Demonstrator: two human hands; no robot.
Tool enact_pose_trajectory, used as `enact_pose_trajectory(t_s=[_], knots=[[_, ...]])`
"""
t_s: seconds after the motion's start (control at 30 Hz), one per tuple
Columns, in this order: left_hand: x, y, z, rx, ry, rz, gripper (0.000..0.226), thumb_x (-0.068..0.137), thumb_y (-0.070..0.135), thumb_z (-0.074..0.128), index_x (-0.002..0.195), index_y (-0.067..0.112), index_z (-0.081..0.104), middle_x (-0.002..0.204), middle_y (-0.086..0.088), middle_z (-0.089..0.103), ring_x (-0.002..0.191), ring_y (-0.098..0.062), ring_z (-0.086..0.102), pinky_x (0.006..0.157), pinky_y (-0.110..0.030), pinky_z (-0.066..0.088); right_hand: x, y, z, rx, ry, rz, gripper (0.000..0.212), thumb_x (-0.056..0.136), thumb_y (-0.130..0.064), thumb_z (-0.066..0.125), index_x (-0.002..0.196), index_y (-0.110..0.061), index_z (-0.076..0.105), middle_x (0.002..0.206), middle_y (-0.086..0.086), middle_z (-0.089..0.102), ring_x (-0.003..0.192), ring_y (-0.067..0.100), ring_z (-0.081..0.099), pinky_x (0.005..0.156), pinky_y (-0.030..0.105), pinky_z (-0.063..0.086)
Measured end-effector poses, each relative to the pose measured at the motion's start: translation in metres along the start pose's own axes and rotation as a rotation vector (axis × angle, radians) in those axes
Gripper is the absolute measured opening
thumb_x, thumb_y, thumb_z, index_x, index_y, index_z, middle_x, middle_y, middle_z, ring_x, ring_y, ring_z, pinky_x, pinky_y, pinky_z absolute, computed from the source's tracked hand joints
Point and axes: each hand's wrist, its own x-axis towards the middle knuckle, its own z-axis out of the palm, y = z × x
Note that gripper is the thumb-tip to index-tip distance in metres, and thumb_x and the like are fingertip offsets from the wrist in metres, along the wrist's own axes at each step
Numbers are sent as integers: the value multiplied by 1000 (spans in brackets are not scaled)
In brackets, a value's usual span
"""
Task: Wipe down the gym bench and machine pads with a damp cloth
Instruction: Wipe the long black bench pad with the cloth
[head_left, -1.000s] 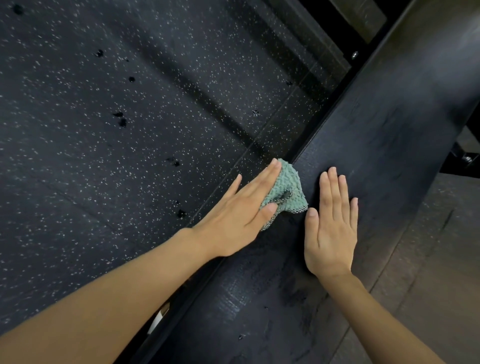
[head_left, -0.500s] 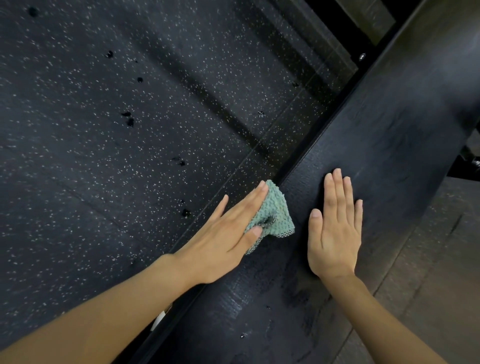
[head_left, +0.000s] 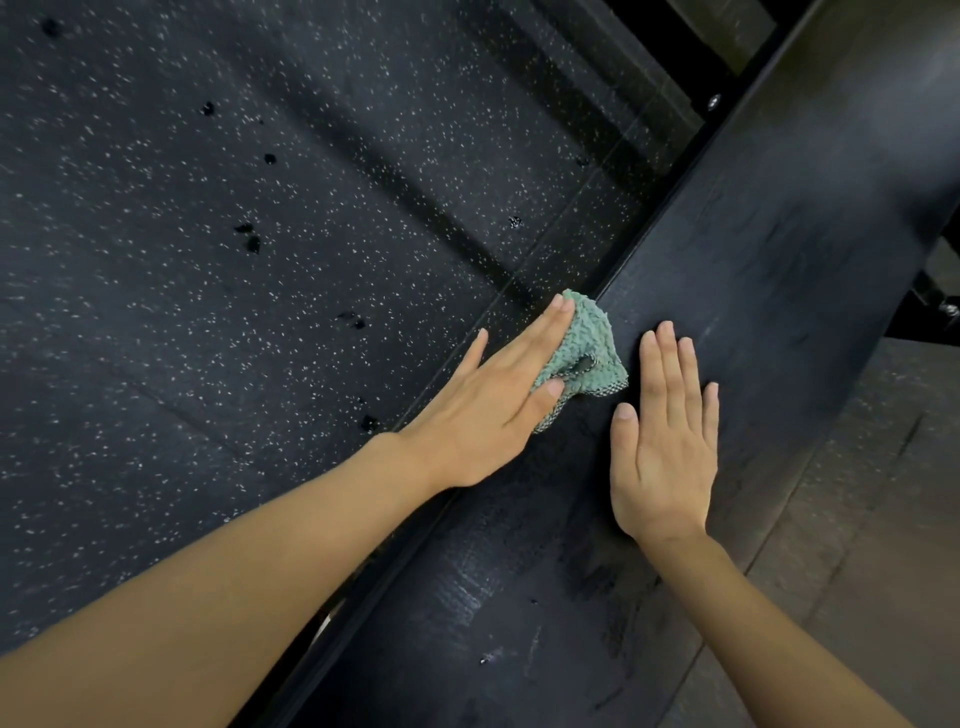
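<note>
The speckled black rubber floor (head_left: 260, 312) fills the left side, with a few darker spots (head_left: 253, 241) scattered on it. The left forearm comes in from 8 o'clock. The left hand (head_left: 488, 410) lies flat with its fingers straight and together, pointing to 1 o'clock, and presses on the green cloth (head_left: 587, 343). The thumb rests along the cloth's lower edge. The cloth is bunched under the fingertips at the left edge of the black bench pad (head_left: 753, 249), which runs across the view from 7 o'clock to 1 o'clock. Just beside the cloth, at its 4 o'clock, the right hand (head_left: 665, 441) lies palm down on the pad with its fingers straight, pointing to 12 o'clock, holding nothing. It does not touch the cloth. A small bolt (head_left: 715, 100) shows near the pad's far end, and a grey plank floor (head_left: 883, 519) lies to the right of the pad.
</note>
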Motion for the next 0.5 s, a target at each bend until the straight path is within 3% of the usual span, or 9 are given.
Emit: enact_pose_trajectory(t_s=[0.5], knots=[[-100, -19, 16, 33, -19, -18, 62, 108, 27, 28, 155, 30, -13, 163, 22, -15, 149, 6, -9, 124, -42, -8, -41, -27, 9, 38, 13, 80, 59, 102, -35, 18, 158, -18, 13, 165, -7, 6, 153, 11, 0, 121, 30, -7]])
